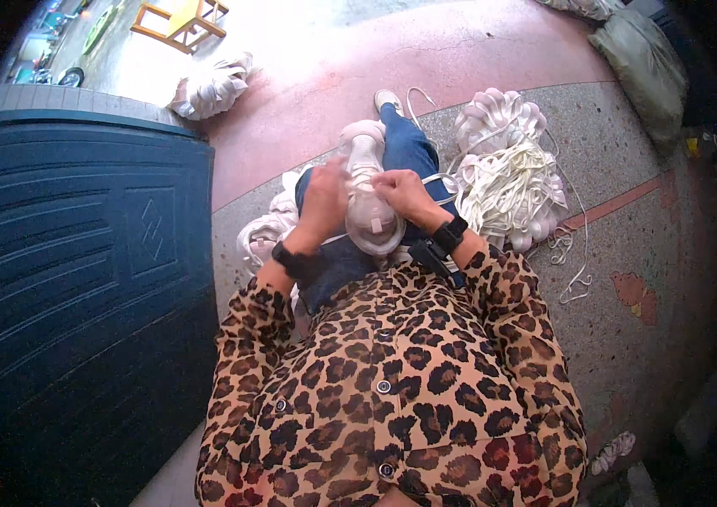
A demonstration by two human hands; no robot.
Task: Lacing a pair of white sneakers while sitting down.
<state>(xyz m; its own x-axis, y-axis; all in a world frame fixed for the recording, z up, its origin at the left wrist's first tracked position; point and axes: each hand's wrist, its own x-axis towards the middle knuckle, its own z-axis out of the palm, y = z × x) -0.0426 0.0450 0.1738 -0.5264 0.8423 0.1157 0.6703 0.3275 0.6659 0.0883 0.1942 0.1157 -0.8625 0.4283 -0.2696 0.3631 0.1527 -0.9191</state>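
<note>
A pale pinkish-white sneaker (367,152) rests on my thighs, its toe away from me and its heel opening toward me. At its lacing my right hand (409,196) is closed in a pinch, seemingly on a thin white shoelace; the fingertips hide most of it. My left hand (325,196) is at the shoe's left side, its fingers smeared by motion. On the floor at right lies a large tangle of white shoelaces (515,182) on top of several pale shoes (502,114). More pale shoes (267,228) sit beside my left leg.
A dark blue panelled door (88,245) stands along the left. Beyond it are a bundle of pale shoe pieces (213,86) and a yellow wooden stool (181,24). Grey-green sacks (642,72) lie at the far right. Loose lace ends (577,283) trail over the speckled floor.
</note>
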